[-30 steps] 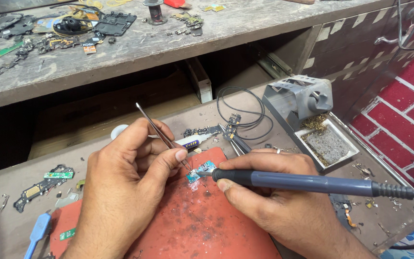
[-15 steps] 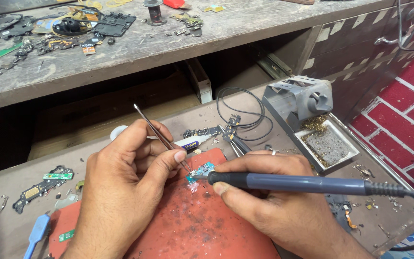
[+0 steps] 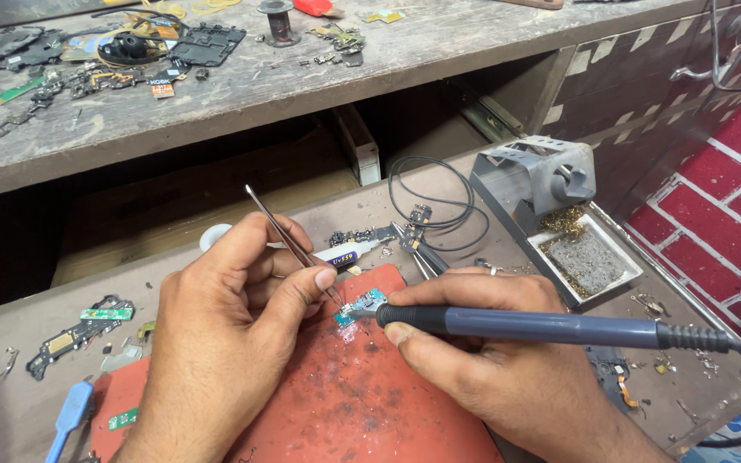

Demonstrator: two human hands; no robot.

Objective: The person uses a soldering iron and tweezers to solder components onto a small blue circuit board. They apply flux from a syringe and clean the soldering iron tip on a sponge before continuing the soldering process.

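A small green circuit board (image 3: 360, 306) lies on a red work mat (image 3: 362, 403). My left hand (image 3: 225, 317) pinches thin metal tweezers (image 3: 289, 242), whose tips touch the board's left end. My right hand (image 3: 490, 360) grips a grey-blue soldering iron (image 3: 542, 326) like a pen, its tip resting on the same board from the right. The iron's cable runs off to the right edge.
A grey soldering-iron stand (image 3: 532, 176) with a tray of brass wool (image 3: 589, 257) sits to the right. A coil of black wire (image 3: 435, 201) and a small tube (image 3: 345, 255) lie behind the mat. Loose boards (image 3: 79, 330) and a blue tool (image 3: 66, 416) lie left. An upper shelf (image 3: 242, 77) carries scattered parts.
Both hands stay over the small board. The tweezers have tilted slightly and the iron tip has shifted a little along the board.
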